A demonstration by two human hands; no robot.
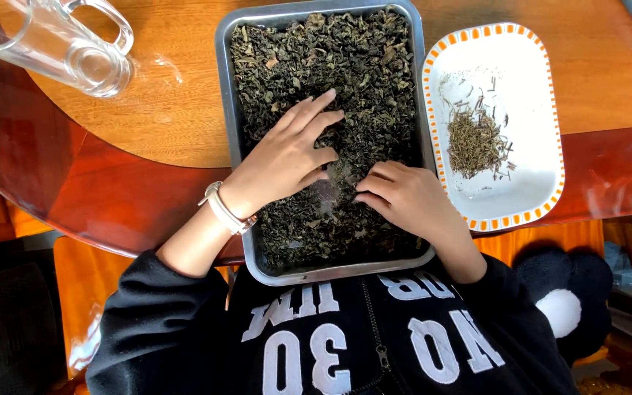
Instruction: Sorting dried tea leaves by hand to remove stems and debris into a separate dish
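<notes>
The dried tea leaves are dark green, curled and crumpled, and they fill a rectangular metal tray almost from rim to rim. The tray stands on a round wooden table, with its near short edge over the table's edge, close to the person's chest.

The left hand lies flat on the leaves near the middle of the tray. Its fingers are stretched forward and slightly spread, with the palm down, and they grip nothing. A pale bracelet or watch band is around the left wrist, and the black sleeve is pushed up the forearm.

The right hand rests on the leaves in the near right part of the tray. Its fingers are curled inward and held close together, with the tips touching the leaves. I cannot tell if they pinch some small piece. Between the two hands, a little of the tray's bare bottom shows through the leaves.

Just beside the tray, to the right, there is a white oblong dish with an orange dashed border. It holds a small heap of thin, pale green stems. At the far left of the table, a clear glass mug lies tilted on its side, well apart from the tray.
</notes>
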